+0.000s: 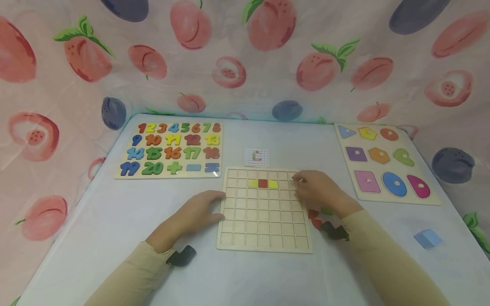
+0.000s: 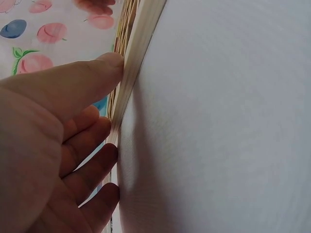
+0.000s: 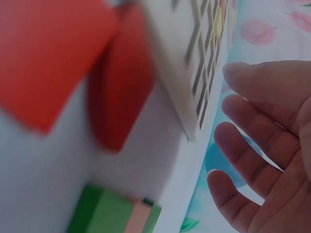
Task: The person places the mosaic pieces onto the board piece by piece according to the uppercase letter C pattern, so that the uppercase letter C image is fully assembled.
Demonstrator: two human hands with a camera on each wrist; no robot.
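Note:
A wooden grid board (image 1: 264,216) lies in the middle of the table. In its upper rows a red square piece (image 1: 263,183) sits between two yellow curved-edge pieces, one of them the right yellow piece (image 1: 273,184). My left hand (image 1: 191,219) rests its extended fingers and thumb (image 2: 99,75) against the board's left edge. Over the board's upper right edge is my right hand (image 1: 323,191); its wrist view shows loosely bent fingers (image 3: 243,150) apart from the thumb, nothing between them. Beside the board's right edge lie red pieces (image 1: 313,213) and a green piece (image 1: 327,211), partly by the right wrist.
A small card (image 1: 257,157) with a coloured grid pattern lies behind the board. The number puzzle (image 1: 168,174) is at back left, the shape puzzle (image 1: 383,168) at back right. A blue block (image 1: 428,239) sits at right. Fruit-print cloth (image 1: 260,93) hangs behind.

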